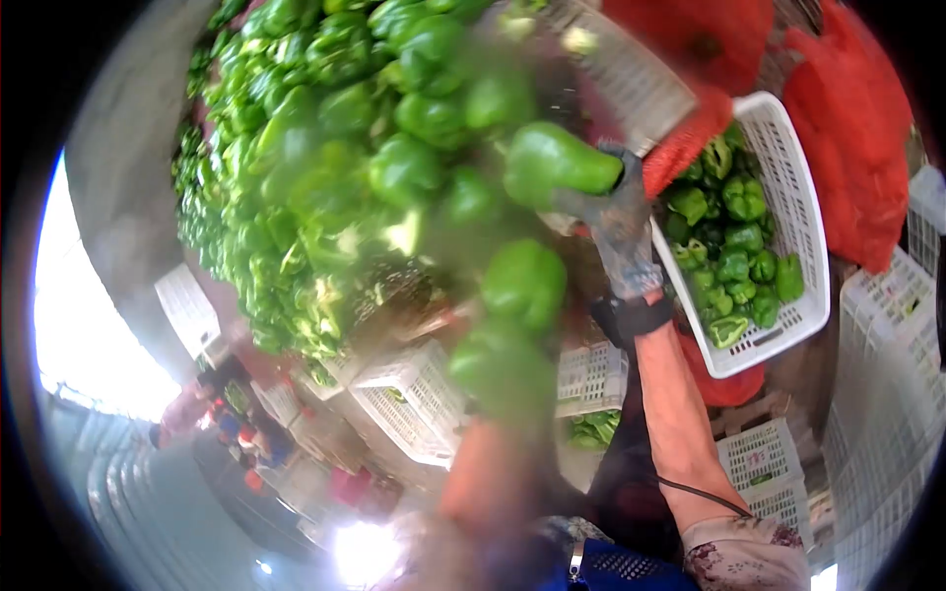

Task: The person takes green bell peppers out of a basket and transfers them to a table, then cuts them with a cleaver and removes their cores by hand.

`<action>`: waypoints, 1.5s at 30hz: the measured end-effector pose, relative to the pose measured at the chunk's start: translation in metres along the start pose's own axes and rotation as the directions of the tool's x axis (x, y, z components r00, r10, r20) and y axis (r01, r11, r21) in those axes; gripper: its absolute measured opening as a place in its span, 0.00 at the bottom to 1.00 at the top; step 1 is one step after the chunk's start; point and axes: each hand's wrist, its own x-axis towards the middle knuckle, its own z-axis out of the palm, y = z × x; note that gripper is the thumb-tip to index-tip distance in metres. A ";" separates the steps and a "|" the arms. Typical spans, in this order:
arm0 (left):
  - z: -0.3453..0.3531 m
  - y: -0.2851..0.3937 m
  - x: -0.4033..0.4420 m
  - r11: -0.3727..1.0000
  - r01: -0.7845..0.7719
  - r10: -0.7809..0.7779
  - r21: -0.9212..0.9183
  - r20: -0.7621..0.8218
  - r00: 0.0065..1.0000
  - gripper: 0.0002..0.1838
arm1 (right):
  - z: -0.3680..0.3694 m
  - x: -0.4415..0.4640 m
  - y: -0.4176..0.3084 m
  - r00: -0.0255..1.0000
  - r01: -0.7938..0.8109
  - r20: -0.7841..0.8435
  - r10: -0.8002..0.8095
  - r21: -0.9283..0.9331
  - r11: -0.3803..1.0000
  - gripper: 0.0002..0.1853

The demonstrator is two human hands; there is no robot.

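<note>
My right hand [616, 222], in a dirty grey glove with a dark band at the wrist, is closed round a large green bell pepper [557, 165]. The pepper is held between the pile and a white basket. My left hand [503, 369] is smeared by motion, and its fingers cannot be made out. Blurred green covers it, and another green bell pepper [525, 284] shows just beyond it; whether the hand grips that pepper is unclear. A big heap of green bell peppers [335, 128] fills the upper left, beyond both hands.
The white plastic basket [810, 212] at right contains green peppers. Red mesh sacks [849, 138] lie around it. White crates stand below the heap [409, 399] and at far right [887, 335]. Other people [246, 443] are in the lower left background.
</note>
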 end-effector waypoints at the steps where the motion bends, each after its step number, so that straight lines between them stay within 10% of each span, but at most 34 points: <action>1: -0.005 0.011 -0.002 0.999 -0.031 0.031 -0.011 -0.008 0.999 0.41 | 0.025 0.007 -0.014 1.000 0.009 0.011 -0.009 0.053 0.999 0.38; 9: -0.078 0.129 -0.031 0.923 -0.382 0.380 0.046 -0.263 0.887 0.43 | 0.124 -0.031 -0.037 0.973 0.229 0.131 -0.192 -0.390 0.892 0.29; 19: -0.243 0.289 0.005 0.524 -0.468 0.850 0.712 -0.399 0.344 0.47 | 0.343 -0.096 -0.033 0.721 0.592 0.294 -0.628 -0.733 0.336 0.26; 22: -0.256 0.292 0.049 0.436 -0.430 0.896 0.790 -0.335 0.294 0.49 | 0.298 -0.048 -0.019 0.763 0.578 0.441 -0.472 -0.792 0.196 0.22; 25: -0.249 0.288 0.073 0.286 -0.337 0.954 0.897 -0.234 0.186 0.50 | 0.173 -0.003 -0.035 0.886 0.450 0.293 -0.360 -0.728 0.516 0.32; 27: -0.218 0.276 0.067 0.163 -0.146 0.979 0.976 -0.142 0.143 0.50 | 0.119 0.016 -0.021 0.974 0.227 0.215 -0.071 -0.919 0.322 0.39; 30: -0.270 0.260 0.068 0.346 -0.638 0.934 0.688 -0.184 0.307 0.52 | 0.089 0.016 -0.014 0.955 0.292 0.296 0.018 -0.949 0.116 0.40; 32: -0.264 0.253 0.050 0.370 -0.511 0.915 0.776 -0.208 0.346 0.53 | 0.084 0.012 -0.007 0.924 0.382 0.383 -0.015 -0.919 0.101 0.41; 33: -0.237 0.238 0.033 0.315 -0.158 0.924 0.936 -0.265 0.276 0.54 | 0.078 0.013 -0.008 0.911 0.409 0.409 -0.057 -0.912 -0.001 0.41; 36: -0.200 0.214 0.020 0.481 -0.078 0.836 0.873 -0.431 0.339 0.52 | 0.054 0.009 -0.002 0.895 0.434 0.441 -0.068 -0.896 -0.097 0.44; 38: -0.208 0.207 0.023 0.598 -0.159 0.773 0.786 -0.513 0.372 0.52 | 0.040 0.016 0.010 0.911 0.402 0.409 0.048 -0.908 0.117 0.47; 42: -0.168 0.177 0.014 0.489 -0.067 0.824 0.870 -0.436 0.361 0.56 | 0.045 0.002 0.009 0.954 0.292 0.293 -0.060 -0.869 0.399 0.50; 45: -0.130 0.126 0.017 0.000 -0.206 0.834 0.979 0.114 0.540 0.45 | 0.121 0.015 0.076 0.917 0.113 0.074 -0.393 -0.991 0.077 0.40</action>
